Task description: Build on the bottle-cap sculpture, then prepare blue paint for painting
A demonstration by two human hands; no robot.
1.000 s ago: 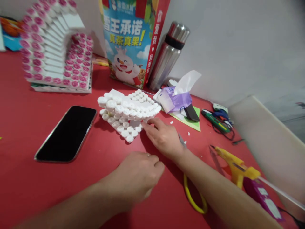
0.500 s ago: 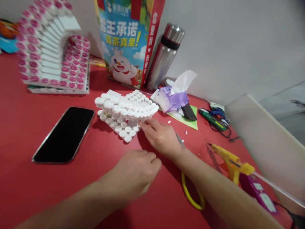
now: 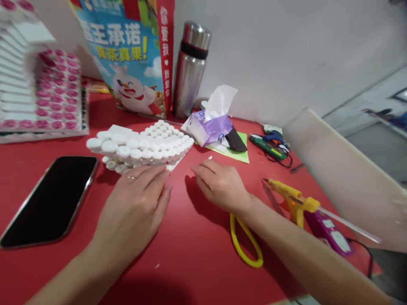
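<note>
A small model of rolled white paper pieces [image 3: 140, 146] stands on the red table, with a curved upper rim of rolls above a lower layer. My left hand [image 3: 136, 203], a ring on one finger, reaches to its front with fingers stretched forward and thumb apart. Its fingertips cover part of the lower layer; I cannot tell if they press on it. To the right of the model, my right hand [image 3: 222, 186] hovers low over the table, fingers loosely extended. Nothing shows in it, though its underside is hidden. Below that wrist lies a yellow loop [image 3: 246, 250], partly covered by the forearm.
A phone [image 3: 51, 199] lies at left. Behind stand a pink-and-white paper model [image 3: 57, 101], a printed bag [image 3: 127, 63] and a steel flask [image 3: 192, 67]. Tissues [image 3: 210, 127], a green cutter [image 3: 267, 146] and a yellow glue gun [image 3: 292, 199] beside a purple power strip [image 3: 329, 233] are at right.
My right hand has come away from the white model. My left hand has moved forward to its front, and its fingers have straightened. The view has swung right.
</note>
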